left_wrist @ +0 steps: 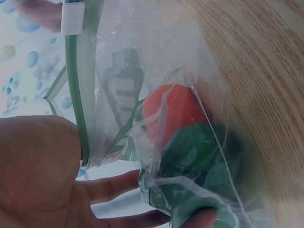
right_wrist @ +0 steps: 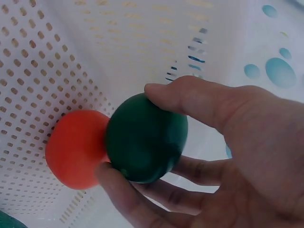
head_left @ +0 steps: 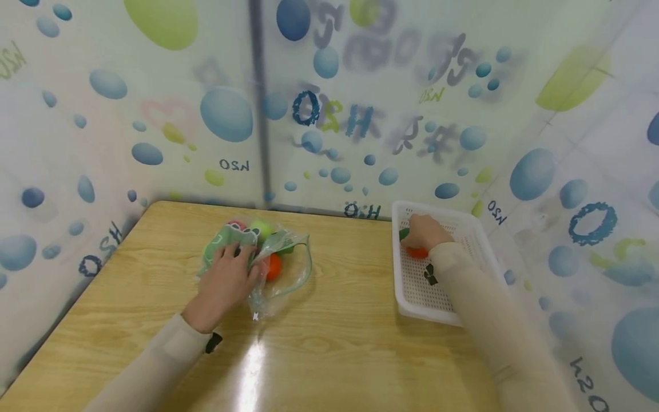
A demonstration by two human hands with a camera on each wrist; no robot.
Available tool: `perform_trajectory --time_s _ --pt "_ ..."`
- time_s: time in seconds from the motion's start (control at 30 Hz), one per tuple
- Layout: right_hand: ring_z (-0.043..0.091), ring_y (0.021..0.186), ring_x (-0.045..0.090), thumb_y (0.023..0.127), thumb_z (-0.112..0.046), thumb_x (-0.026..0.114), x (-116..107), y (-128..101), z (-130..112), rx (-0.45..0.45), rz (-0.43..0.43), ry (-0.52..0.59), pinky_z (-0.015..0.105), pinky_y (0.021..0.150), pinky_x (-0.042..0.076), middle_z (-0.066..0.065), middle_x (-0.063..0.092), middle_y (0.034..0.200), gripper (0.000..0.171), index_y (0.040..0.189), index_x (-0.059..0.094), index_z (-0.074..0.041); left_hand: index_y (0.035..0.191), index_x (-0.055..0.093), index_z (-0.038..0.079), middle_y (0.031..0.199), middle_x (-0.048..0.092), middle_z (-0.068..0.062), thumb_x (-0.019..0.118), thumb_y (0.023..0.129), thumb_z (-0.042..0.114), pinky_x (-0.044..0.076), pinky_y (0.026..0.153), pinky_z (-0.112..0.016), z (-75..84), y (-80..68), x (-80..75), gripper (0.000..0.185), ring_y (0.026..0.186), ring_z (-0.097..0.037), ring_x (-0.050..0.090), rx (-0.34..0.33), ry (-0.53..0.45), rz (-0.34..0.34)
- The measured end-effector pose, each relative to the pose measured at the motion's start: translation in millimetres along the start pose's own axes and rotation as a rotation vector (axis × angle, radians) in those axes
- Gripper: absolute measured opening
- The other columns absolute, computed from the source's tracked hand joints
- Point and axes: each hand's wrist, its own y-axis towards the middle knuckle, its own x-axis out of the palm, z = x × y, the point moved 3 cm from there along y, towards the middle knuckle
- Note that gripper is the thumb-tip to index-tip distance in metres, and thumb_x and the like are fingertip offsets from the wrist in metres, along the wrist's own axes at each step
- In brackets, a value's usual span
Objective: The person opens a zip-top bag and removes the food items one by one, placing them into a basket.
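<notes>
Head view shows my right hand [head_left: 423, 231] gripping a green ball [right_wrist: 146, 137] inside the white basket [head_left: 479, 240] beside an orange ball [right_wrist: 76, 148] — left hand [head_left: 226, 280] flat on the plastic bag [head_left: 280, 269], wooden table [head_left: 334, 343].

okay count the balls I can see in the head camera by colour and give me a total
Orange balls: 2, one in the bag, one in the basket
Dark green balls: 2, one in the bag, one in the right hand
Lime ball: 1
Pink ball: 1
Total: 6
</notes>
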Motion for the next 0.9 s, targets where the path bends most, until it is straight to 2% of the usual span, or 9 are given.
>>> perform_trajectory --time_s 0.27,0.4,0.47,0.5,0.57,0.7,0.73,0.77,0.9 --pt "0.027 0.091 0.062 0.102 -0.018 0.084 5.3 -0.5 -5.5 0.037 -0.028 -0.02 0.039 0.084 0.054 0.013 0.066 0.103 0.032 0.122 0.07 0.003 0.156 0.066 0.0 0.163 0.057 -0.045 0.061 0.118 0.027 0.051 0.119 -0.084 0.4 0.9 -1.1 0.047 0.153 -0.069 0.051 -0.005 -0.006 0.009" --pt "0.026 0.089 0.067 0.101 -0.016 0.088 7.3 -1.0 -4.7 0.035 -0.06 -0.002 0.034 0.076 0.06 0.014 0.069 0.102 0.035 0.123 0.069 0.003 0.155 0.067 0.0 0.163 0.058 -0.044 0.061 0.118 0.028 0.051 0.12 -0.082 1.7 2.0 -0.7 0.046 0.153 -0.068 0.052 0.002 -0.006 0.017" --pt "0.027 0.087 0.071 0.1 -0.014 0.088 8.3 1.3 -2.4 0.036 -0.081 0.0 0.035 0.073 0.064 0.016 0.072 0.103 0.036 0.124 0.068 0.004 0.155 0.067 0.0 0.163 0.058 -0.043 0.062 0.118 0.027 0.05 0.122 -0.082 2.8 2.4 -0.1 0.046 0.153 -0.068 0.052 0.008 -0.006 0.021" --pt "0.024 0.084 0.07 0.1 -0.018 0.09 16.9 15.9 12.4 0.004 -0.081 0.013 0.033 0.07 0.063 0.014 0.073 0.102 0.037 0.122 0.069 0.003 0.155 0.067 0.0 0.163 0.058 -0.043 0.062 0.118 0.027 0.05 0.122 -0.082 3.1 2.5 0.2 0.046 0.153 -0.068 0.052 0.008 -0.007 0.02" --pt "0.024 0.084 0.071 0.102 -0.016 0.088 15.9 13.4 12.2 -0.006 -0.091 0.011 0.034 0.071 0.063 0.016 0.074 0.103 0.035 0.123 0.069 0.004 0.155 0.067 0.0 0.163 0.058 -0.043 0.062 0.118 0.026 0.05 0.122 -0.081 3.0 2.3 0.6 0.046 0.153 -0.067 0.053 0.011 -0.004 0.02" --pt "0.021 0.078 0.067 0.104 -0.011 0.081 7.7 -7.8 0.0 -0.065 -0.049 0.004 0.031 0.069 0.057 0.012 0.072 0.095 0.019 0.114 0.071 0.002 0.154 0.067 0.0 0.163 0.058 -0.043 0.062 0.117 0.025 0.05 0.123 -0.081 1.3 1.3 1.6 0.045 0.153 -0.067 0.052 0.012 -0.008 0.021" --pt "0.022 0.076 0.067 0.104 -0.006 0.077 -4.0 -29.5 -18.5 -0.058 -0.036 -0.01 0.031 0.069 0.057 0.013 0.071 0.091 0.012 0.109 0.071 0.003 0.154 0.067 0.0 0.163 0.058 -0.043 0.063 0.117 0.025 0.05 0.122 -0.081 0.7 1.1 1.9 0.045 0.153 -0.067 0.052 0.011 -0.011 0.023" --pt "0.02 0.071 0.064 0.104 -0.005 0.075 -7.3 -37.3 -24.0 -0.078 -0.015 -0.016 0.029 0.066 0.054 0.011 0.068 0.085 0.008 0.102 0.07 0.001 0.154 0.068 0.0 0.163 0.058 -0.043 0.063 0.117 0.025 0.05 0.122 -0.082 0.1 1.0 2.2 0.045 0.153 -0.067 0.052 0.01 -0.013 0.024" --pt "0.015 0.06 0.046 0.104 -0.006 0.071 -16.5 -67.7 -47.5 -0.169 0.094 -0.038 0.029 0.059 0.043 0.002 0.051 0.068 0.024 0.081 0.065 -0.004 0.153 0.068 0.0 0.163 0.058 -0.043 0.062 0.117 0.025 0.051 0.121 -0.081 -1.8 0.5 2.7 0.044 0.153 -0.067 0.052 0.007 -0.011 0.034"
